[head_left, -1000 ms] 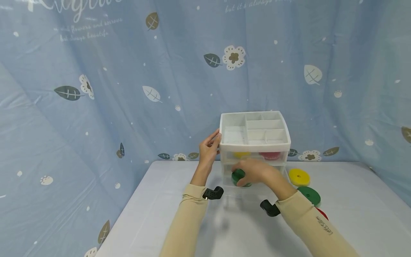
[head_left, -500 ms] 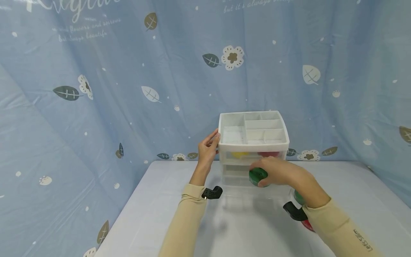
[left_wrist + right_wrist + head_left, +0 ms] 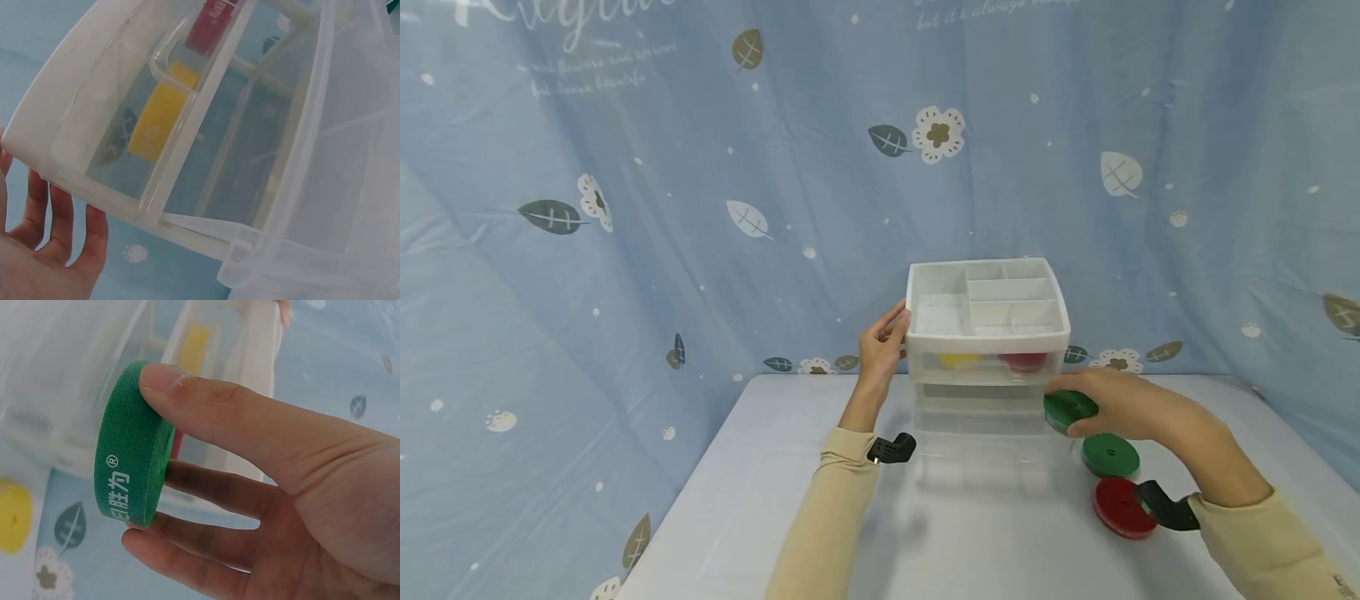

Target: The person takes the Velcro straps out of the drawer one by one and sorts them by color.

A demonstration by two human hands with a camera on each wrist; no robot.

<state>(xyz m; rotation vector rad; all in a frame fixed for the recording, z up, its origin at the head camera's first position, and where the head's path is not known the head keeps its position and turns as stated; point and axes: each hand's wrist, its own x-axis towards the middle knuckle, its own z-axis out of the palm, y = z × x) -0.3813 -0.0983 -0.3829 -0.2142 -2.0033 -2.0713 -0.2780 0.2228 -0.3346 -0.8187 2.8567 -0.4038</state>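
My right hand (image 3: 1123, 404) pinches a green roll of hook-and-loop tape (image 3: 128, 444) between thumb and fingers. White lettering runs along its edge. In the head view the roll overlaps the right side of a white drawer cabinet (image 3: 988, 343). The cabinet's lower drawer (image 3: 356, 187) is clear plastic and pulled out. Behind the closed upper drawer's front show a yellow roll (image 3: 164, 112) and a red roll (image 3: 211, 28). With relaxed fingers, my left hand (image 3: 880, 350) touches the cabinet's left side near the top corner.
Right of the cabinet, another green roll (image 3: 1110, 456) and a red roll (image 3: 1122, 508) lie on the white table (image 3: 760, 483). A yellow roll (image 3: 14, 515) also lies there, hidden in the head view. The cabinet's top has open compartments (image 3: 943, 312). A blue patterned curtain (image 3: 820, 167) hangs behind.
My right hand has carried the green roll rightward, from over the pulled-out lower drawer to the cabinet's right side. The left hand has stayed at the cabinet.
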